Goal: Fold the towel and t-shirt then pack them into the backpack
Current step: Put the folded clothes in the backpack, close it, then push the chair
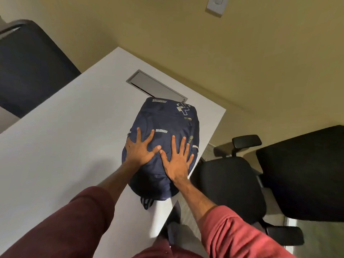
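**A:** Count for the log?

**B:** One backpack (163, 116), navy, lettering upside down to you, lying on the white table (55, 146) near its right edge. Two hands on it, both yours.

**A:** State of the hands?

**B:** Your left hand (140, 150) and right hand (176, 164) lie side by side on the pack's near half — palms down, fingers straight and spread, thumbs almost touching. They press the fabric; neither grips anything.

**A:** Surroundings?

**B:** One grey cable hatch (156, 85) is set in the tabletop just beyond the pack. There are two black office chairs — the left chair (28, 67) past the table's far-left side, the right chair (232, 183) just beside the right edge. One light switch (216, 4) is on the wall. One striped strap (147, 202) pokes out at the pack's near end. I cannot tell the pack's contents.
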Motion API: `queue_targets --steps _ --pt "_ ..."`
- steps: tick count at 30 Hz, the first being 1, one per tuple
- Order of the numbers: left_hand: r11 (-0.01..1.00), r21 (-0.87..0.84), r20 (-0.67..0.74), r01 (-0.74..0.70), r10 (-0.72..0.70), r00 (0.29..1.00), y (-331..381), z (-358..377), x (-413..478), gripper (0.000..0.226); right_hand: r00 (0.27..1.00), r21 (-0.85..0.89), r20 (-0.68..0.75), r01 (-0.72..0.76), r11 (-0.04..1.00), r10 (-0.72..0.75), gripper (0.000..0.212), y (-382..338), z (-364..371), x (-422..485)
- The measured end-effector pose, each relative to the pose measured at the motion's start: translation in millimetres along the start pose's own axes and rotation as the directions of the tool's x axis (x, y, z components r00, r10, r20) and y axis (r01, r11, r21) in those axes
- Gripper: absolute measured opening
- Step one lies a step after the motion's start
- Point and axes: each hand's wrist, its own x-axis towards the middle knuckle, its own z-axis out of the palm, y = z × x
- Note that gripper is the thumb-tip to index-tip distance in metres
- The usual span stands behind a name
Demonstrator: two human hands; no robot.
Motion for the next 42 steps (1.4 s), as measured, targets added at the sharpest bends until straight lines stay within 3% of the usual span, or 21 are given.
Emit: queue_targets --steps 10,15,23,42 --pt "0.998 0.051 -0.039 -0.027 0.029 0.999 32.9 -6.3 40.3 0.081 0.997 0.040 -0.004 -0.078 0.996 0.078 0.083 15.1 -10.0 41.9" --pt "0.994 0.027 -0.084 -0.101 0.103 0.991 51.7 -16.8 74.1 0.080 0.984 0.048 -0.116 -0.128 0.991 0.132 0.085 18.6 -17.1 67.6" --pt "0.978 0.109 0.002 -0.176 0.177 0.984 74.6 -38.3 143.4 0.080 0.975 0.090 -0.128 -0.169 0.982 0.179 0.070 21.7 -30.4 122.0" --pt "0.963 0.151 0.075 -0.223 0.214 0.974 115.7 -52.2 229.9 0.082 0.970 0.077 -0.143 -0.185 0.980 0.194 0.074 38.3 -61.5 208.2"
